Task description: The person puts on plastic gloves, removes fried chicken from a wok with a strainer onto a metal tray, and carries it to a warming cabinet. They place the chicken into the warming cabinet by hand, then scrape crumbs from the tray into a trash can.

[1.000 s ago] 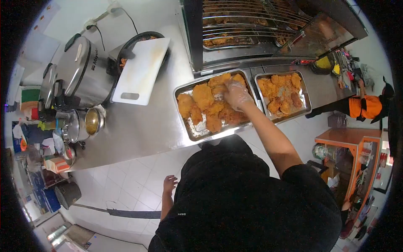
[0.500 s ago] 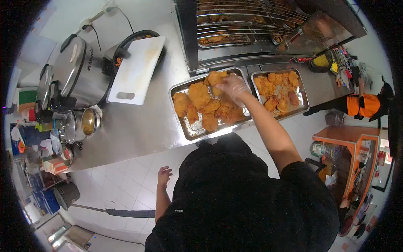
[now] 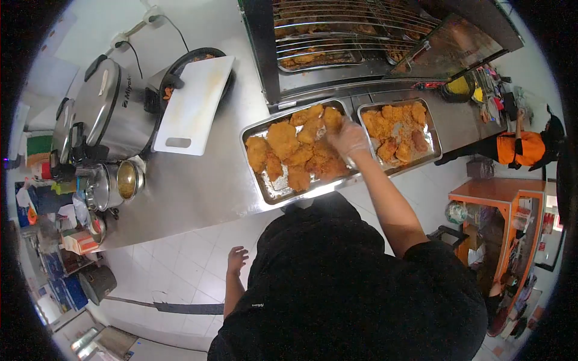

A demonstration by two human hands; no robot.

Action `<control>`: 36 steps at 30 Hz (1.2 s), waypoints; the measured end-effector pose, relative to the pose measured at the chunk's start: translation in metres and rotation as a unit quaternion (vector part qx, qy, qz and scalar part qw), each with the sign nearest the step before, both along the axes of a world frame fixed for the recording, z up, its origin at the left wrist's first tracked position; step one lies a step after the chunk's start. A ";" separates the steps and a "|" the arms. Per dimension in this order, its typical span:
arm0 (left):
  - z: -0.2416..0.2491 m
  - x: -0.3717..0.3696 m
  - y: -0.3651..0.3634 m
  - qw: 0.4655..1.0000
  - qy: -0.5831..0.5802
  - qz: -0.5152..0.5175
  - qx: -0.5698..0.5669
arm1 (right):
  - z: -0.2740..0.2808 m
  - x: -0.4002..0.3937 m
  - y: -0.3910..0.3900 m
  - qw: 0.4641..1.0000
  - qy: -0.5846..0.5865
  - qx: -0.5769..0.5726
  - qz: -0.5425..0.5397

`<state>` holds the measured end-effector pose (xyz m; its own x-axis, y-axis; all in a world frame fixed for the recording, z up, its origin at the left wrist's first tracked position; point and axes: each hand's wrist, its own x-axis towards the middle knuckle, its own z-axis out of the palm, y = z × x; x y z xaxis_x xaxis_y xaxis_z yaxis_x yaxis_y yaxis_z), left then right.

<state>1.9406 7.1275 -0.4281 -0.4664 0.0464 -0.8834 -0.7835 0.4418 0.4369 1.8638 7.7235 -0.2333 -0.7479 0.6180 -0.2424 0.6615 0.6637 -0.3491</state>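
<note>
My right hand (image 3: 350,141), in a clear plastic glove, reaches over the right end of a metal tray (image 3: 248,127). Its fingers are bent around the edge of a piece of fried chicken (image 3: 332,119) and are slightly blurred. More golden fried chicken (image 3: 282,139) lies spread about the same tray, with crumbs and bare metal showing between pieces. Low beside my body, over the floor, hangs my left hand (image 3: 238,260), bare and holding nothing, its fingers apart.
A second tray (image 3: 438,139) of fried chicken stands close on the right. Behind both is a warming cabinet (image 3: 337,81) with wire racks. To the left, a white cutting board (image 3: 195,108) rests over a black pan, beside a large cooker (image 3: 111,114). A person (image 3: 522,149) in orange stands far right.
My right hand has shifted right and toward me within the tray, and a chicken piece now shows farther right by its fingers. My left hand has dropped slightly.
</note>
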 end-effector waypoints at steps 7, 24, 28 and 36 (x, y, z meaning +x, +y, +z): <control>0.020 -0.022 0.030 1.000 0.014 -0.005 -0.005 | -0.022 -0.012 0.031 0.985 0.030 0.012 0.167; -0.004 -0.001 0.003 1.000 -0.007 -0.019 -0.005 | 0.024 -0.070 0.023 0.978 -0.022 -0.028 0.208; 0.011 -0.002 0.010 0.999 0.003 0.027 -0.017 | 0.001 -0.025 0.018 0.934 -0.216 -0.066 0.277; -0.005 0.008 0.009 0.999 0.019 -0.032 0.020 | -0.014 0.034 0.030 0.978 -0.083 -0.045 0.184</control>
<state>1.9483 7.1363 -0.4330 -0.4954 0.1113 -0.8615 -0.7366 0.4718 0.4845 1.8977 7.7533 -0.2473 -0.8619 0.2839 -0.4203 0.4353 0.8392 -0.3260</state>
